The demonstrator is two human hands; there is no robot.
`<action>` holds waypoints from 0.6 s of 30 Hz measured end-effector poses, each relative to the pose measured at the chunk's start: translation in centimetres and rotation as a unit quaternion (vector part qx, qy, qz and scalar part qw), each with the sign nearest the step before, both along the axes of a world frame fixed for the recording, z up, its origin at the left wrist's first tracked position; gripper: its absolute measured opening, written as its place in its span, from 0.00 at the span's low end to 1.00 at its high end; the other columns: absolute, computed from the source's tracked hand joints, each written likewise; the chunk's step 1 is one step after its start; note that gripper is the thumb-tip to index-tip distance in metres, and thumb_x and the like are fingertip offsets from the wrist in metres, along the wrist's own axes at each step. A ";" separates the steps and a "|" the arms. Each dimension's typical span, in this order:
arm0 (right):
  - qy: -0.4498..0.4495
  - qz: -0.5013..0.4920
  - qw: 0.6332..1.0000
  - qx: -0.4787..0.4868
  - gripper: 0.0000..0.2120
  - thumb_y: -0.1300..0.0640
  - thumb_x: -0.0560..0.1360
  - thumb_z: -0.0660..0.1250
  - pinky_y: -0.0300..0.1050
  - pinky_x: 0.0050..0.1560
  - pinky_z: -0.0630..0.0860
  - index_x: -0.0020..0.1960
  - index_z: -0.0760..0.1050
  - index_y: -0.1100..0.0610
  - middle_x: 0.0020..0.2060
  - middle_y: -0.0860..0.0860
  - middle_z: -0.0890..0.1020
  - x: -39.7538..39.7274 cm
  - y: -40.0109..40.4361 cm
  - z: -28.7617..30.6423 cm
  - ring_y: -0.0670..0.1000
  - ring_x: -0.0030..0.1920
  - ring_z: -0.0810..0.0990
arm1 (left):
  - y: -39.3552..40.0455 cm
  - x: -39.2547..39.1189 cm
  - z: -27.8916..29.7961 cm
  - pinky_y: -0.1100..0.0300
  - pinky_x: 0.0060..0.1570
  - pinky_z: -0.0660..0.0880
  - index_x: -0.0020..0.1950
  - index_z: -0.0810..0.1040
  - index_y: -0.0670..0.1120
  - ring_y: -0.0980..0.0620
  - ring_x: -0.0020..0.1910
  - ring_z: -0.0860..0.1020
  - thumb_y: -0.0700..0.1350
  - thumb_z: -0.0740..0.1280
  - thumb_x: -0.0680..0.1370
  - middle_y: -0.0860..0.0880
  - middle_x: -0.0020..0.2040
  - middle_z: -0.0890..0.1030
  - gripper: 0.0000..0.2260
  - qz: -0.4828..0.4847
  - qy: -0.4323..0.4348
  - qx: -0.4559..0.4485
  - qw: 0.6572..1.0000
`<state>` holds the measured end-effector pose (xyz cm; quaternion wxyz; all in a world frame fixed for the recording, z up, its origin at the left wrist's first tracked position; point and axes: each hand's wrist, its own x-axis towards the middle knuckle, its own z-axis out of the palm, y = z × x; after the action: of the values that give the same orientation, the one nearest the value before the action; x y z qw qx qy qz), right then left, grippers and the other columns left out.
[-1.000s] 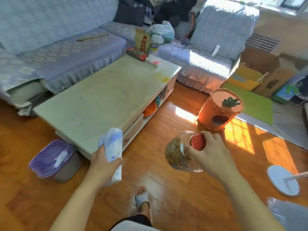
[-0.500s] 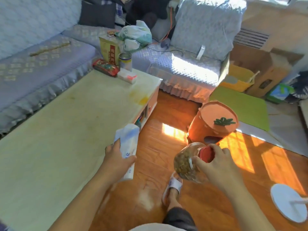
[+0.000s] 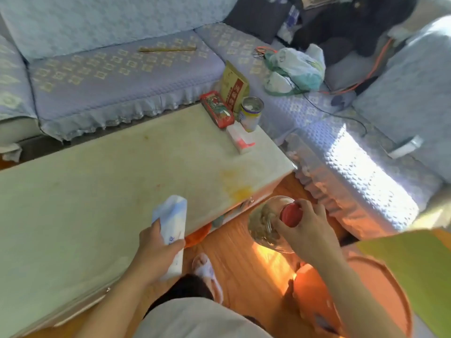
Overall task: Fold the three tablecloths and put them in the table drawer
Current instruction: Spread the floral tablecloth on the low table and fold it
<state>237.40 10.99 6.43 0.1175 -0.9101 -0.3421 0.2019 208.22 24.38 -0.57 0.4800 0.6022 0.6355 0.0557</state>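
Hands are both occupied: a white-and-blue packet is held upright in the left hand, the grip closed around its lower half, and a clear jar of brown contents is held tilted by its red lid in the right hand, fingers curled over the cap.

Since a second ago the view has been carried from the near corner of the surface toward its far end, and the two carried items are now brought close to that end, where a red box, a can and a small white box are gathered.

No tablecloths can be made out in this view, and the drawer front is hidden below the surface edge, so their position cannot be told. The step is judged to be clearing, with items being collected at one end; folding is not yet begun, and both hands must be freed first.
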 end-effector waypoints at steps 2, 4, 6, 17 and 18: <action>0.015 0.014 1.000 0.005 0.39 0.26 0.68 0.64 0.54 0.56 0.78 0.72 0.62 0.44 0.61 0.48 0.67 3.1 4.0 -1.1 0.58 0.56 0.78 | 1.8 1.6 -1.2 0.52 0.54 0.75 0.74 0.68 0.45 0.40 0.57 0.78 0.46 0.74 0.75 0.42 0.63 0.74 0.29 0.038 0.018 -0.027 0.999; 0.014 0.022 1.000 -0.012 0.37 0.27 0.69 0.65 0.54 0.55 0.77 0.72 0.62 0.44 0.61 0.49 0.67 6.0 7.4 -2.6 0.58 0.57 0.78 | 4.1 4.0 -2.6 0.52 0.52 0.76 0.74 0.68 0.45 0.40 0.54 0.78 0.46 0.74 0.75 0.42 0.62 0.73 0.30 0.052 0.031 -0.050 0.997; 0.005 0.038 0.999 -0.026 0.36 0.29 0.70 0.65 0.52 0.53 0.76 0.73 0.62 0.44 0.62 0.49 0.67 8.5 9.8 -3.8 0.59 0.57 0.78 | 6.4 7.2 -3.6 0.52 0.51 0.75 0.75 0.67 0.46 0.41 0.54 0.77 0.46 0.74 0.76 0.42 0.63 0.71 0.30 0.048 0.038 -0.064 0.996; 0.003 0.090 0.988 -0.125 0.36 0.32 0.70 0.67 0.55 0.56 0.74 0.71 0.64 0.49 0.66 0.55 0.67 29.9 24.7 -13.9 0.64 0.61 0.77 | 16.8 29.5 -8.6 0.47 0.56 0.78 0.74 0.61 0.53 0.44 0.57 0.75 0.55 0.71 0.73 0.47 0.64 0.65 0.33 0.045 0.038 -0.075 0.995; 0.002 0.113 0.986 -0.127 0.36 0.32 0.70 0.67 0.55 0.56 0.75 0.72 0.64 0.49 0.65 0.55 0.67 31.7 27.1 -15.4 0.64 0.61 0.77 | 17.1 30.9 -9.4 0.46 0.58 0.76 0.75 0.61 0.52 0.43 0.59 0.74 0.53 0.71 0.74 0.46 0.66 0.64 0.32 0.080 0.053 -0.072 0.993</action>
<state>269.14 38.13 -8.99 -0.0214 -0.8730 -0.4138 0.2573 239.08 41.48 -10.00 0.4820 0.5151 0.7086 0.0157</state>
